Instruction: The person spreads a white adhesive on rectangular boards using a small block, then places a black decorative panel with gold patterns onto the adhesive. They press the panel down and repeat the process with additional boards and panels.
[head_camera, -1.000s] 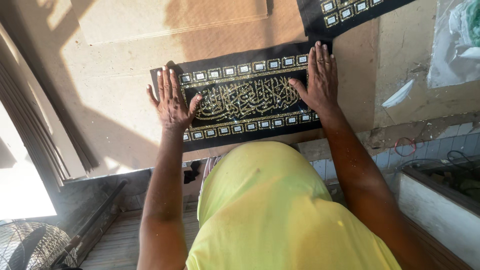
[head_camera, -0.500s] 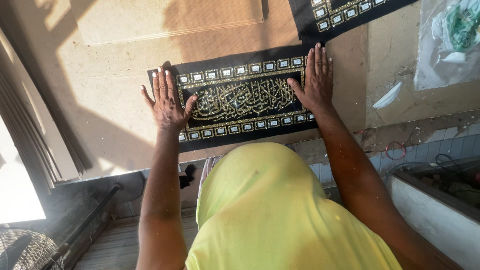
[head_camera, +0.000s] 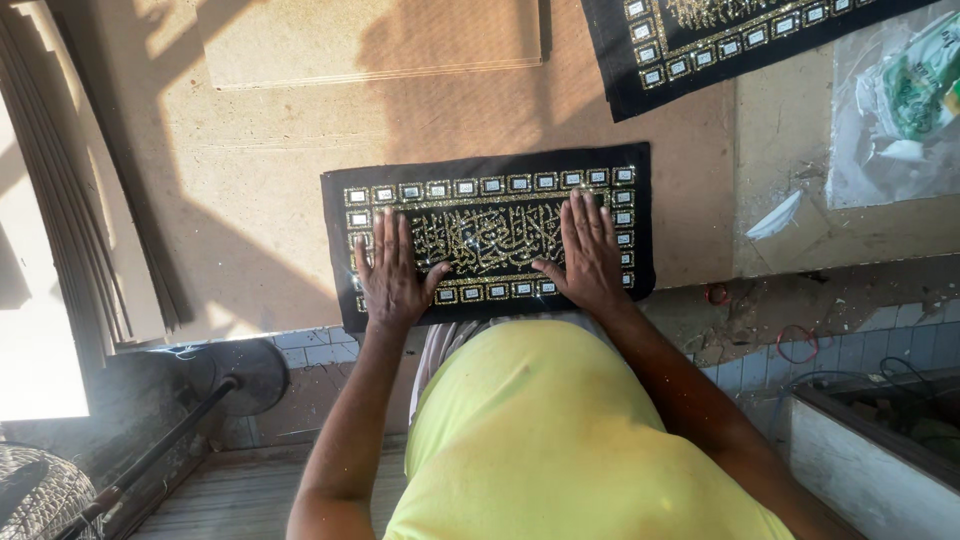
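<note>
A black rectangular cloth panel (head_camera: 490, 190) with gold glittery calligraphy and a border of small silver squares lies flat on a brown board table (head_camera: 250, 180). My left hand (head_camera: 392, 272) presses flat on the panel's left part, fingers spread. On the panel's right part my right hand (head_camera: 590, 252) lies flat, fingers together. Neither hand holds anything. My yellow shirt hides the table's near edge.
A second black and gold panel (head_camera: 720, 40) lies at the top right. A thin board (head_camera: 370, 40) rests at the table's far side. Stacked boards (head_camera: 70, 200) lean at the left. A clear plastic bag (head_camera: 900, 100) sits right; a fan stand (head_camera: 200, 400) below left.
Both hands have slid inward from the panel's outer ends toward its middle, staying flat on the cloth. The camera view has shifted, so the panel sits lower in the picture.
</note>
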